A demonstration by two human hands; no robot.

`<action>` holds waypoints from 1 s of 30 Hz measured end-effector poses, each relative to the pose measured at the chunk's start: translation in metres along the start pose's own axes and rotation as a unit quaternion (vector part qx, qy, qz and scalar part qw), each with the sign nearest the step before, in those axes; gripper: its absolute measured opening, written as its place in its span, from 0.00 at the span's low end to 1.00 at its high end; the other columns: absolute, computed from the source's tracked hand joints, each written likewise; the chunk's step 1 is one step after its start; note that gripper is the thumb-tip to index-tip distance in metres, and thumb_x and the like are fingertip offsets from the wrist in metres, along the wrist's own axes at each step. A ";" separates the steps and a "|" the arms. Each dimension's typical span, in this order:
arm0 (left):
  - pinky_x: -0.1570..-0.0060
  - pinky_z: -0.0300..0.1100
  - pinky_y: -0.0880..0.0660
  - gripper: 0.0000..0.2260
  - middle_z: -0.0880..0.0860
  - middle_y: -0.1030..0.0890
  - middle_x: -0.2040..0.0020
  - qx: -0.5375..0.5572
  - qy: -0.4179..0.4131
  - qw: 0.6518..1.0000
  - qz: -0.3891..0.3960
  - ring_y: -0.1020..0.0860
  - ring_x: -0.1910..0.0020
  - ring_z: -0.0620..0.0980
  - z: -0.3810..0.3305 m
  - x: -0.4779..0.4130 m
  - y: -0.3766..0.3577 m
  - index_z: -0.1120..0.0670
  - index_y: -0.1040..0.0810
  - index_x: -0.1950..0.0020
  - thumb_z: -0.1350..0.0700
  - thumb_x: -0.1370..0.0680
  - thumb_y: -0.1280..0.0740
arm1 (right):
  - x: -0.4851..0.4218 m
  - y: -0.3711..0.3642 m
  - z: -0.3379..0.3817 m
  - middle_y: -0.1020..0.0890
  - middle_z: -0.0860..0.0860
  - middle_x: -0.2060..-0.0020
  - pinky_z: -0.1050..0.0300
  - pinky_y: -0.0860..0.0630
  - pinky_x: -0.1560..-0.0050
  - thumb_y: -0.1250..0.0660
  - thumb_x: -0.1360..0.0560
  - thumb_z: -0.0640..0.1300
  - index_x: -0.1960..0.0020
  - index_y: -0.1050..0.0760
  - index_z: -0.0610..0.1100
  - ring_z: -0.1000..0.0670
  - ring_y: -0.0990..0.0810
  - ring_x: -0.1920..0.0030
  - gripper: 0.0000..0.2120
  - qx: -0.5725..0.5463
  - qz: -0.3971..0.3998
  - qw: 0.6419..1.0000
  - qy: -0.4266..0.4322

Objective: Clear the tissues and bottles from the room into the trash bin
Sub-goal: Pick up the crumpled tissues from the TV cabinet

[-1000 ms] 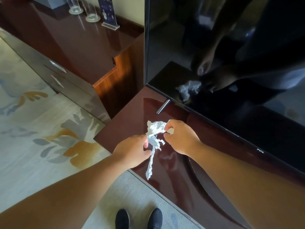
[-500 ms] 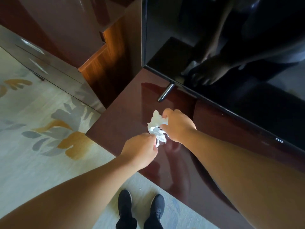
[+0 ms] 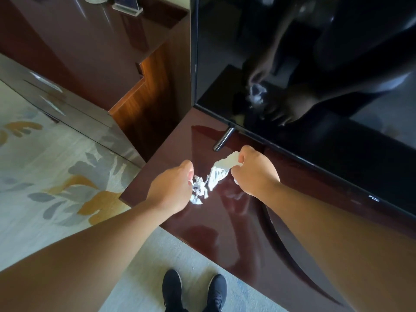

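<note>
While the person stands at the front edge of the cabinet, two black shoes (image 3: 194, 291) sit on the pale carpet (image 3: 144, 287) at the bottom of the view. Both bare forearms reach forward over the glossy dark-red worktop (image 3: 236, 233). The left hand (image 3: 172, 189) is curled closed around the lower, shredded end of a white tissue (image 3: 208, 180); scraps of it hang just below the fingers. The right hand (image 3: 255, 173) pinches the upper, flatter end between thumb and fingertips. The tissue spans the gap between the two hands, held just above the worktop surface; whether its lowest scrap touches the surface cannot be determined, as that area is glare-lit. Just beyond the hands, a metal foot (image 3: 224, 139) supports a black television (image 3: 315, 64), whose dark screen reflects the hands and tissue. To the left lies a patterned rug (image 3: 56, 176). Farther left, a second glossy cabinet (image 3: 94, 48) carries a small sign stand (image 3: 127, 7) at its far end.
</note>
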State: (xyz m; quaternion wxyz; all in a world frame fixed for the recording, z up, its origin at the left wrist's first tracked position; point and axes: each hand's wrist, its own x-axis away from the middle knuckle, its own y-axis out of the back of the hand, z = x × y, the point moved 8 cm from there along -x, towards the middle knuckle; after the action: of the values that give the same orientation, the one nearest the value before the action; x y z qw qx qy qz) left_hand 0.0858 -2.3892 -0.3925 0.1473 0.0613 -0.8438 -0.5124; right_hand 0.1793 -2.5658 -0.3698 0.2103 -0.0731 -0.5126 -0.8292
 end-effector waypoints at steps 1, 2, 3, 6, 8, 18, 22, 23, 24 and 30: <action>0.70 0.44 0.39 0.09 0.48 0.26 0.66 0.004 0.001 1.000 -0.003 0.30 0.70 0.49 0.002 -0.001 0.002 0.48 0.33 0.55 0.63 0.25 0.42 | 0.001 0.002 0.000 0.20 0.50 0.65 0.58 0.34 0.73 0.41 0.29 0.38 0.51 0.33 0.45 0.49 0.23 0.66 0.08 -0.003 -0.007 1.000 0.002; 0.68 0.44 0.37 0.10 0.48 0.24 0.64 0.013 0.002 1.000 -0.004 0.29 0.69 0.51 0.003 -0.002 0.002 0.47 0.31 0.52 0.63 0.25 0.42 | 0.002 0.003 0.001 0.21 0.50 0.66 0.58 0.35 0.74 0.41 0.28 0.37 0.50 0.34 0.46 0.49 0.24 0.68 0.09 -0.004 -0.011 1.000 0.007; 0.65 0.44 0.36 0.11 0.48 0.23 0.60 0.022 0.000 1.000 -0.002 0.28 0.66 0.52 0.003 -0.002 0.002 0.46 0.30 0.50 0.62 0.25 0.42 | 0.003 0.003 0.002 0.21 0.49 0.65 0.59 0.35 0.74 0.42 0.28 0.36 0.47 0.34 0.48 0.50 0.24 0.69 0.12 -0.006 -0.010 1.000 0.015; 0.59 0.44 0.32 0.11 0.49 0.23 0.51 0.036 -0.005 0.999 0.014 0.25 0.58 0.53 0.002 -0.001 -0.003 0.47 0.29 0.45 0.59 0.24 0.41 | 0.006 0.000 0.003 0.21 0.47 0.55 0.60 0.35 0.73 0.43 0.26 0.37 0.40 0.32 0.51 0.49 0.23 0.65 0.17 -0.006 0.007 1.000 0.024; 0.58 0.45 0.30 0.11 0.49 0.24 0.50 0.036 -0.005 0.999 0.025 0.24 0.55 0.54 0.000 0.000 -0.010 0.47 0.30 0.44 0.56 0.25 0.40 | 0.007 -0.004 0.004 0.24 0.46 0.49 0.59 0.32 0.68 0.43 0.24 0.37 0.41 0.29 0.48 0.46 0.23 0.60 0.14 0.027 0.017 0.999 0.026; 0.63 0.45 0.32 0.05 0.50 0.28 0.59 -0.008 -0.013 0.999 0.036 0.24 0.60 0.57 -0.006 -0.006 -0.032 0.51 0.33 0.55 0.55 0.23 0.37 | 0.013 -0.022 0.001 0.31 0.51 0.51 0.56 0.27 0.66 0.31 0.29 0.54 0.50 0.30 0.48 0.51 0.25 0.62 0.15 0.009 0.027 0.999 0.014; 0.67 0.44 0.38 0.05 0.49 0.28 0.64 0.014 -0.013 0.999 0.031 0.28 0.65 0.55 -0.005 -0.009 -0.022 0.52 0.34 0.57 0.62 0.26 0.40 | 0.013 -0.024 0.002 0.30 0.51 0.54 0.60 0.32 0.73 0.37 0.28 0.39 0.53 0.32 0.49 0.53 0.26 0.66 0.07 -0.029 0.030 0.999 0.028; 0.69 0.45 0.39 0.06 0.48 0.29 0.65 0.026 -0.011 0.999 0.027 0.28 0.66 0.54 -0.004 -0.009 -0.019 0.52 0.34 0.56 0.62 0.26 0.41 | 0.013 -0.024 0.003 0.29 0.52 0.57 0.61 0.35 0.74 0.38 0.28 0.38 0.54 0.32 0.50 0.53 0.27 0.67 0.08 -0.034 0.029 0.999 0.031; 0.71 0.44 0.40 0.06 0.47 0.29 0.66 0.038 -0.009 0.999 0.025 0.29 0.68 0.52 -0.004 -0.008 -0.016 0.52 0.35 0.54 0.62 0.26 0.41 | 0.012 -0.023 0.005 0.28 0.53 0.60 0.62 0.37 0.76 0.40 0.27 0.38 0.54 0.32 0.50 0.54 0.27 0.69 0.08 -0.038 0.029 0.998 0.036; 0.64 0.42 0.33 0.10 0.47 0.24 0.54 0.064 -0.014 0.998 0.027 0.25 0.58 0.50 -0.008 -0.011 -0.005 0.53 0.25 0.50 0.63 0.25 0.42 | 0.013 -0.028 0.013 0.25 0.50 0.53 0.67 0.35 0.74 0.43 0.22 0.39 0.50 0.32 0.52 0.54 0.26 0.67 0.09 -0.044 0.057 0.996 0.051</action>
State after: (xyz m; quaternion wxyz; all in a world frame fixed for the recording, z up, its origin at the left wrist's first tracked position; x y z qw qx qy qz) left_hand 0.0983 -2.3954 -0.3953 0.1449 0.0409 -0.8781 -0.4541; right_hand 0.1550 -2.5473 -0.3822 0.2803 -0.0688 -0.4595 -0.8400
